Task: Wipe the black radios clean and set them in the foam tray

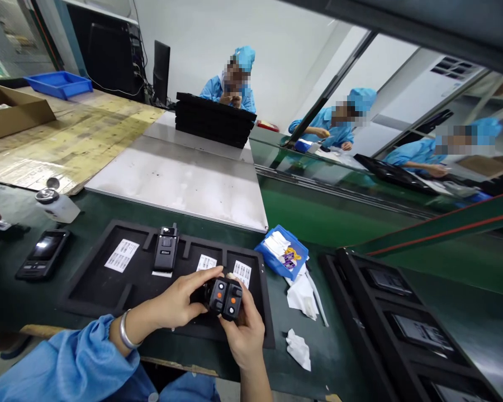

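Blue sleeve (71,357) and silver bangle (128,330) lie nearest the camera in the head view. Beyond them, the left hand (178,298) and right hand (247,324) have their fingers closed about a black device (225,298), marked with orange and white dots, above the near right part of the foam tray (90,285). Two-handed handling of this device appears to be the step in hand; any further move calls for a steady grip. Farther left on the tray, a handset (166,245) reads "Riton"; white label sheets (122,255) bear rows of print too small to read.
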`<state>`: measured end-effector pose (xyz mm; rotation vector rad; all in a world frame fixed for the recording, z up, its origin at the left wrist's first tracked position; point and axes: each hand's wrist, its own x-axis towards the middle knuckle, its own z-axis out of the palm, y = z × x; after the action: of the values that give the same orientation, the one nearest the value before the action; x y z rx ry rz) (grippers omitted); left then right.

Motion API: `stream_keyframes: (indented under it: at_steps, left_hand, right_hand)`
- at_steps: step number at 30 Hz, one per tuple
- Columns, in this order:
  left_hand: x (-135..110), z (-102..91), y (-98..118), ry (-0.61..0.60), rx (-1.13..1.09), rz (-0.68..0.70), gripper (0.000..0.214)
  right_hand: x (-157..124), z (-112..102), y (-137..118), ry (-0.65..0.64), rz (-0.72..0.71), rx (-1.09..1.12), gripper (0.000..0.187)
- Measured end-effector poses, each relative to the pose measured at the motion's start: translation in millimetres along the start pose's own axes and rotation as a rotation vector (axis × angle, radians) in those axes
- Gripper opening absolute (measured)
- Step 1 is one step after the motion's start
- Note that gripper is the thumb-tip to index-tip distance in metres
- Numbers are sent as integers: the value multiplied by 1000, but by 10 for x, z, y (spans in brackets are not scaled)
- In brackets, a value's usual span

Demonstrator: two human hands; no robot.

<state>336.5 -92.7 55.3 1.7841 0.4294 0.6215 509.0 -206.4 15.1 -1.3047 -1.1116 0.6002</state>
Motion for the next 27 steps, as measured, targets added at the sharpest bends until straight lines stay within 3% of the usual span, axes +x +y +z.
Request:
stream_keyframes:
  at_steps: [4,8,14,21,27]
  left_hand:
    - [-6,-2,10,-12,130,102,81]
    - [-4,-1,32,-16,141,116,82]
    - [10,1,-8,-21,125,65,79]
    - [77,22,-41,-24,79,-102,86]
    - [68,112,-54,21,193,-68,91]
  right_hand:
    - [-21,9,22,5,-41,-17,58]
    - [-20,12,18,14,-53,-22,58]
    - [-6,21,40,8,17,27,61]
    - [82,73,114,-26,185,178,70]
    - [147,106,80,-71,184,181,73]
